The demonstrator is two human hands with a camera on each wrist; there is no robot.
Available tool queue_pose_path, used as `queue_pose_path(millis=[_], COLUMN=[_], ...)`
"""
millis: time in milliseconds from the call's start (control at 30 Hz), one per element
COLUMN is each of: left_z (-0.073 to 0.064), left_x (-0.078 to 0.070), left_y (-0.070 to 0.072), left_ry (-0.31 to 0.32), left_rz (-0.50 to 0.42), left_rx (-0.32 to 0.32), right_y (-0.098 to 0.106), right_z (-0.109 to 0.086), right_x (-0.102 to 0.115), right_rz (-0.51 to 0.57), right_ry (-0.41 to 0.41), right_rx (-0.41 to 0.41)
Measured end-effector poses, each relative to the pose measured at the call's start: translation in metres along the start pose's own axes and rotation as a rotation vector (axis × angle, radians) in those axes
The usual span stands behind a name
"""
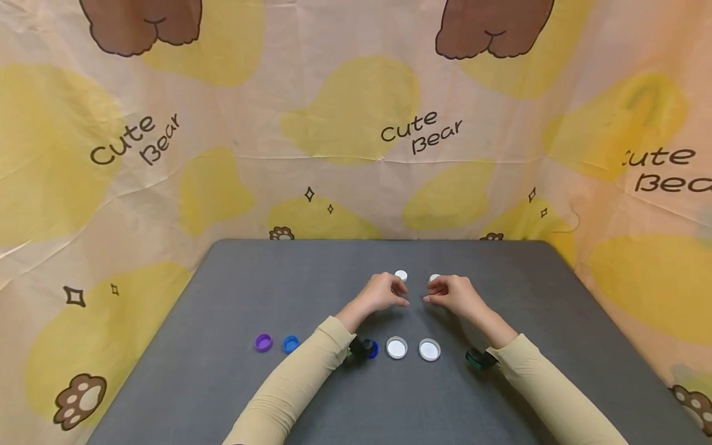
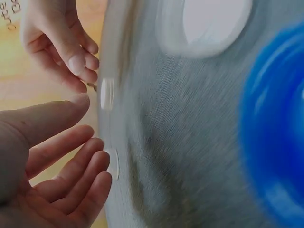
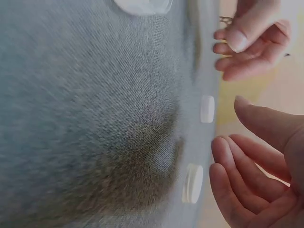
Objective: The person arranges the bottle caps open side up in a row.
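Observation:
My left hand (image 1: 384,292) hovers over the middle of the table, fingers loosely bent with a gap between thumb and fingers. Facing it, my right hand (image 1: 456,293) hangs in a similar pose, also holding nothing. Just beyond the left fingers lies one small white bottle cap (image 1: 401,275); a second white cap (image 1: 434,278) is partly covered by the right hand. In the right wrist view both far caps, one of them this white cap (image 3: 193,184), lie flat on the table past the right fingertips.
On the grey table (image 1: 222,296), a nearer row has a purple cap (image 1: 264,342), a blue cap (image 1: 290,344), a dark blue cap (image 1: 373,349) partly behind the left wrist camera, and two larger white caps, left (image 1: 397,347) and right (image 1: 429,350). A printed cloth (image 1: 345,111) hangs behind.

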State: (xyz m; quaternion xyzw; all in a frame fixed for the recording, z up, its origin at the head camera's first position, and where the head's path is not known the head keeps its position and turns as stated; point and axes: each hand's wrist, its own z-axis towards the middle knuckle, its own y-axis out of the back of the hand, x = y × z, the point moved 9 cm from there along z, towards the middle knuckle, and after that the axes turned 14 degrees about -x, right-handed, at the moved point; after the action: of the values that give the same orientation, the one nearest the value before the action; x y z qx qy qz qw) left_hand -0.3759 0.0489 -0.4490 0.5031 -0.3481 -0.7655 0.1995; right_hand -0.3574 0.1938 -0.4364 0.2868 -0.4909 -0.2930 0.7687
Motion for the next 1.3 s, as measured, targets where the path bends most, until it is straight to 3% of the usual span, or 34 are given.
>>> queue_pose_path(millis=[133, 300, 433, 600, 767, 1000, 1300], left_z=[0.017, 0.033, 0.039, 0.042, 0.044, 0.045, 0.044], left_x=[0.010, 0.027, 0.041, 0.050, 0.053, 0.054, 0.053], left_y=[0.005, 0.010, 0.010, 0.008, 0.005, -0.001, -0.003], left_ry=[0.038, 0.134, 0.205, 0.240, 0.258, 0.228, 0.189], left_rz=[0.007, -0.019, -0.046, -0.064, -0.077, -0.048, -0.049], left_rx=[-0.039, -0.107, -0.150, -0.171, -0.179, -0.169, -0.176], right_y=[-0.007, -0.017, -0.026, -0.034, -0.040, -0.052, -0.058], right_z=[0.015, 0.031, 0.040, 0.048, 0.056, 0.061, 0.064], right_x=[-0.005, -0.010, -0.015, -0.018, -0.019, -0.022, -0.009], right_rz=[-0.034, -0.061, -0.066, -0.063, -0.056, -0.077, -0.087], right_ry=[-0.023, -0.040, -0.063, -0.091, -0.101, -0.131, -0.042], right_rx=[-0.005, -0.011, -0.016, -0.024, -0.026, -0.011, -0.022])
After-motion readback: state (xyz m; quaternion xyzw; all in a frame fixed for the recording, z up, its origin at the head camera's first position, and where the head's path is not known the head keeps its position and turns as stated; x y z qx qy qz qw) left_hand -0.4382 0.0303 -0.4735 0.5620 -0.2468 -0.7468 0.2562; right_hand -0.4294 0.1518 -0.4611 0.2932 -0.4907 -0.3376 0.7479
